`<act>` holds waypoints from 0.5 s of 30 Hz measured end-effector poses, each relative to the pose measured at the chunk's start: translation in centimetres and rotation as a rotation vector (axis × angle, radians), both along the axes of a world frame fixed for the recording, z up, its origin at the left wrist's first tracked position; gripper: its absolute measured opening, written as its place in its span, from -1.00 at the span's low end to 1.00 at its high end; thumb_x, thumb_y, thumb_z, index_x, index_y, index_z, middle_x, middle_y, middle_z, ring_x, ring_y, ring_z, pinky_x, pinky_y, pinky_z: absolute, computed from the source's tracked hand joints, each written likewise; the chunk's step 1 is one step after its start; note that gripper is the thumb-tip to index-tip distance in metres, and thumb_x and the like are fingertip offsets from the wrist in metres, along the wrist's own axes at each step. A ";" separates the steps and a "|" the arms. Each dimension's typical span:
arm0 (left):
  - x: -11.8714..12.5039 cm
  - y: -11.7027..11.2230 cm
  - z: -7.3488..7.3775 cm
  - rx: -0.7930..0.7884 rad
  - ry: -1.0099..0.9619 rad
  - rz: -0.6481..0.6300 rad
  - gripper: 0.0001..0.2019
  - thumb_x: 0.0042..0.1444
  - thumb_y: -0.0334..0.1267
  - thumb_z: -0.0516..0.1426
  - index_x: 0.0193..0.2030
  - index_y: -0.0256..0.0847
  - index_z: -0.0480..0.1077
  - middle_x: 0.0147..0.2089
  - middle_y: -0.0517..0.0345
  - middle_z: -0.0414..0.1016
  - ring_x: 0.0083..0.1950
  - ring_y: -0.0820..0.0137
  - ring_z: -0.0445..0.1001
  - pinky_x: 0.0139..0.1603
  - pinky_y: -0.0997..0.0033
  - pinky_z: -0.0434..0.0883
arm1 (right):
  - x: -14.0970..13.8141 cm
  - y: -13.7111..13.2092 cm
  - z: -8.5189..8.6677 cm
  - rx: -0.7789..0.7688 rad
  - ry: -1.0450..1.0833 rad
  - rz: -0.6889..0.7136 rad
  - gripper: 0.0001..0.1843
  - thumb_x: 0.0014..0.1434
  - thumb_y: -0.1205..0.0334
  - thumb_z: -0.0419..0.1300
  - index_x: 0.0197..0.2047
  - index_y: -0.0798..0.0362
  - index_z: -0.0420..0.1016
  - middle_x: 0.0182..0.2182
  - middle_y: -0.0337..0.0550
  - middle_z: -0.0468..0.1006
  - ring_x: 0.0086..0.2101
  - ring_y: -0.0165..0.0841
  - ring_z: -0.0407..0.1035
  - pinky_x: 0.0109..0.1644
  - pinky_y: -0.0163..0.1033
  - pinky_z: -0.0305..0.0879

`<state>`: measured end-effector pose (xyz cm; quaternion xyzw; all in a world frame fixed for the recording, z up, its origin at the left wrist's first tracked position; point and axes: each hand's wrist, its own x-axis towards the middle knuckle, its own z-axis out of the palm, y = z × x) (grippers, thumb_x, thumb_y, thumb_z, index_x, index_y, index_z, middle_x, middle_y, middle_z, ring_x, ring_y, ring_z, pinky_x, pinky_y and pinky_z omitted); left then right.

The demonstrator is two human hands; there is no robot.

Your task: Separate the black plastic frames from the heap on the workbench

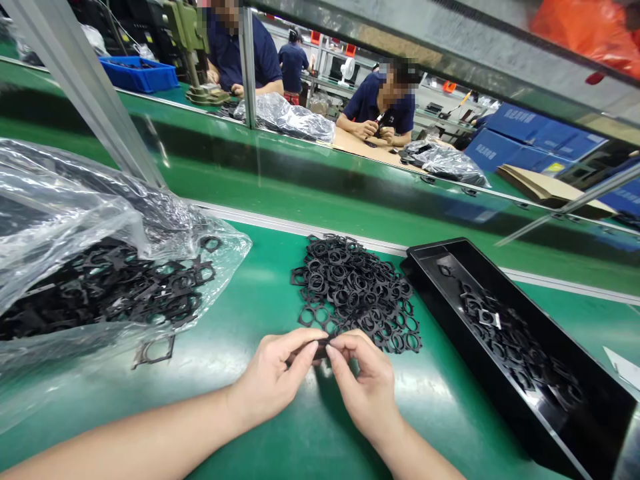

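Note:
My left hand (280, 367) and my right hand (365, 377) meet over the green table, thumbs and fingertips pinched on a small black plastic part (323, 348). Most of that part is hidden by my fingers, so its full shape does not show. Just beyond my hands lies a heap of black ring-shaped plastic frames (355, 287). To the left, a clear plastic bag (200, 220) lies open with many black frames (150, 287) inside and at its mouth. One single frame (155, 350) rests at the bag's near edge.
A long black tray (450, 333) with more black parts (500, 333) inside stands at the right. A metal post (95, 87) rises at the left. Across a green partition (280, 173), several people work at another bench, near a blue bin (140, 75) and blue boxes (515, 137).

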<state>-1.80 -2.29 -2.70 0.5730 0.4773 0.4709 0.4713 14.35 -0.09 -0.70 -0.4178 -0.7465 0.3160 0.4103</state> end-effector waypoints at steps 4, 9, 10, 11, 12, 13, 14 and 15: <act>0.0 -0.1 0.1 0.008 0.010 -0.015 -0.73 0.21 -0.26 0.02 0.02 -0.06 0.41 -0.22 0.13 0.54 -0.32 0.37 0.55 -0.27 0.46 0.50 | 0.1 0.0 0.0 0.015 -0.006 0.014 -0.90 0.16 0.40 0.10 -0.36 0.05 0.38 -0.48 -0.20 0.36 -0.47 -0.40 0.25 -0.41 -0.28 0.22; 0.0 -0.2 0.3 0.053 0.045 -0.019 -0.74 0.22 -0.30 0.01 0.00 -0.06 0.39 -0.24 0.16 0.53 -0.32 0.40 0.54 -0.27 0.50 0.48 | 0.1 -0.1 0.0 0.005 -0.009 0.019 -0.90 0.15 0.41 0.10 -0.37 0.04 0.37 -0.47 -0.20 0.35 -0.47 -0.39 0.24 -0.41 -0.28 0.21; 0.0 -0.2 0.3 0.063 0.057 -0.015 -0.75 0.22 -0.30 0.01 -0.01 -0.06 0.39 -0.23 0.16 0.52 -0.31 0.39 0.54 -0.25 0.51 0.47 | 0.0 -0.2 0.0 -0.002 -0.008 0.018 -0.90 0.15 0.41 0.10 -0.37 0.04 0.37 -0.47 -0.20 0.35 -0.47 -0.39 0.23 -0.40 -0.28 0.21; 0.0 -0.1 0.3 0.072 0.072 -0.009 -0.76 0.22 -0.30 0.00 -0.03 -0.06 0.39 -0.23 0.16 0.53 -0.30 0.39 0.53 -0.24 0.51 0.46 | 0.0 -0.2 0.0 -0.008 -0.004 0.015 -0.90 0.15 0.41 0.10 -0.36 0.04 0.36 -0.46 -0.20 0.35 -0.46 -0.39 0.23 -0.40 -0.28 0.21; 0.0 -0.1 0.2 0.083 0.088 -0.001 -0.77 0.22 -0.31 0.00 -0.04 -0.06 0.39 -0.22 0.16 0.53 -0.28 0.39 0.52 -0.23 0.50 0.45 | 0.0 -0.2 -0.1 -0.011 0.000 0.011 -0.91 0.15 0.40 0.10 -0.36 0.04 0.36 -0.46 -0.20 0.34 -0.46 -0.39 0.23 -0.40 -0.28 0.22; -0.1 -0.1 0.2 0.096 0.106 0.009 -0.77 0.22 -0.31 0.00 -0.04 -0.07 0.39 -0.22 0.16 0.53 -0.28 0.38 0.52 -0.23 0.51 0.44 | 0.0 -0.2 -0.1 -0.012 0.005 0.006 -0.91 0.15 0.40 0.11 -0.35 0.04 0.36 -0.45 -0.20 0.34 -0.46 -0.39 0.23 -0.40 -0.28 0.22; -0.1 -0.1 0.2 0.109 0.124 0.017 -0.77 0.22 -0.32 0.00 -0.05 -0.07 0.40 -0.22 0.15 0.53 -0.28 0.38 0.51 -0.23 0.51 0.43 | 0.0 -0.3 -0.1 -0.009 0.010 0.002 -0.91 0.14 0.41 0.11 -0.35 0.04 0.37 -0.45 -0.20 0.35 -0.46 -0.39 0.24 -0.39 -0.28 0.22; -0.1 -0.1 0.3 0.124 0.140 0.022 -0.78 0.22 -0.32 0.00 -0.05 -0.08 0.40 -0.22 0.16 0.53 -0.27 0.39 0.51 -0.23 0.52 0.42 | -0.1 -0.3 -0.1 -0.004 0.013 -0.001 -0.91 0.14 0.41 0.12 -0.35 0.04 0.37 -0.46 -0.20 0.35 -0.46 -0.40 0.24 -0.39 -0.28 0.22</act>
